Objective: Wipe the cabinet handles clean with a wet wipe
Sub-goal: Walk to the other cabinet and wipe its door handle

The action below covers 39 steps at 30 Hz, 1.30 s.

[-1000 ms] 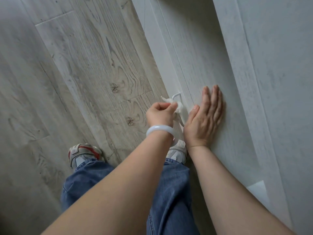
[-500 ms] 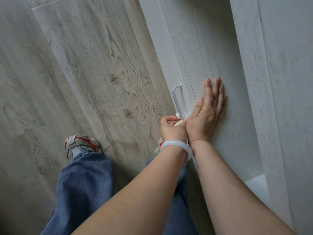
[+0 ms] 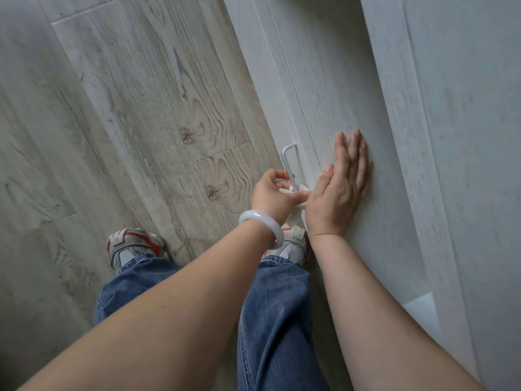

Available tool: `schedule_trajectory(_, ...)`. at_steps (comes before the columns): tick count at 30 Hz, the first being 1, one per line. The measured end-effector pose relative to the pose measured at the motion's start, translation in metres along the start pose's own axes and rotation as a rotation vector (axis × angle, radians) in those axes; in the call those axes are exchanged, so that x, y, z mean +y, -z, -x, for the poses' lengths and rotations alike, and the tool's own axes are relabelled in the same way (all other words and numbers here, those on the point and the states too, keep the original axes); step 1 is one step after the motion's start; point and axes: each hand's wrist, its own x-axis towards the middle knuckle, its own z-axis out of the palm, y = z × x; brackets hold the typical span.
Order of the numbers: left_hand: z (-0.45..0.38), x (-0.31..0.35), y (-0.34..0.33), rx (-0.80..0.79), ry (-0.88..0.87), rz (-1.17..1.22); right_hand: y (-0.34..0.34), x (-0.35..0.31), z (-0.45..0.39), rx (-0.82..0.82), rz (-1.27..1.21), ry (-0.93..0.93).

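From the head camera, your left hand pinches the wet wipe around the white cabinet handle, low on the bar. Your right hand lies flat and open against the cabinet door, holding nothing.

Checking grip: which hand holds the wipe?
The left hand, wearing the bangle, pinches the wipe on the handle; the right hand lies flat.

A single head-worn wide-angle view looks steeply down from close above. Floor fills the frame's left, cabinet door the right, forearms entering from below
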Motion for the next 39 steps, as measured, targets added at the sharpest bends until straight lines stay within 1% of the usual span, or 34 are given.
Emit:
schedule_trajectory(2, -0.002, 0.005, 0.003, -0.014, -0.013, -0.054, 0.000, 0.000, 0.000, -0.003, 0.008, 0.010)
schedule_trajectory(5, -0.002, 0.012, 0.005, 0.017, -0.022, -0.034, -0.001, 0.002, 0.000, -0.002, 0.019, 0.012)
schedule_trajectory(6, -0.002, 0.013, 0.006, 0.041, -0.022, 0.024, -0.001, 0.002, 0.000, 0.000, 0.022, 0.014)
schedule_trajectory(8, 0.001, 0.017, 0.010, 0.073, 0.006, 0.239, -0.002, 0.002, 0.001, 0.003, 0.041, 0.020)
schedule_trajectory(10, 0.004, 0.016, 0.012, 0.039, 0.041, 0.474, -0.002, 0.002, 0.001, 0.011, 0.048, 0.028)
schedule_trajectory(12, 0.010, 0.010, 0.011, -0.031, 0.073, 0.562, -0.001, 0.002, 0.000, 0.014, 0.045, 0.033)
schedule_trajectory(14, 0.016, -0.001, 0.007, -0.074, 0.097, 0.494, -0.001, 0.001, 0.000, 0.008, 0.049, 0.033)
schedule_trajectory(16, 0.018, -0.011, 0.003, -0.075, 0.112, 0.410, -0.001, 0.000, 0.001, 0.004, 0.050, 0.028)
schedule_trajectory(19, 0.016, -0.018, -0.004, -0.037, 0.130, 0.316, -0.002, 0.002, 0.001, -0.004, 0.034, 0.014)
schedule_trajectory(22, 0.013, -0.017, -0.009, 0.005, 0.111, 0.211, -0.002, 0.003, 0.000, 0.000, 0.029, 0.016)
schedule_trajectory(26, 0.003, 0.002, -0.005, 0.050, 0.094, 0.041, -0.002, 0.002, 0.000, 0.010, 0.027, 0.044)
schedule_trajectory(29, -0.002, 0.021, 0.001, 0.025, 0.090, -0.025, -0.001, 0.001, -0.001, 0.004, 0.023, 0.049)
schedule_trajectory(31, -0.005, 0.034, 0.008, 0.055, 0.058, 0.005, 0.000, 0.000, 0.000, -0.001, 0.014, 0.044)
schedule_trajectory(33, -0.008, 0.047, 0.018, 0.122, 0.025, 0.093, 0.001, 0.000, 0.000, -0.001, 0.014, 0.033)
schedule_trajectory(35, -0.012, 0.058, 0.026, 0.131, -0.008, 0.186, 0.003, -0.001, -0.001, -0.005, -0.003, 0.023)
schedule_trajectory(37, -0.013, 0.070, 0.026, 0.032, -0.012, 0.221, 0.005, -0.002, -0.002, -0.006, -0.054, 0.011)
schedule_trajectory(39, -0.009, 0.081, 0.024, -0.073, 0.044, 0.229, 0.007, 0.000, -0.006, -0.012, -0.093, 0.022)
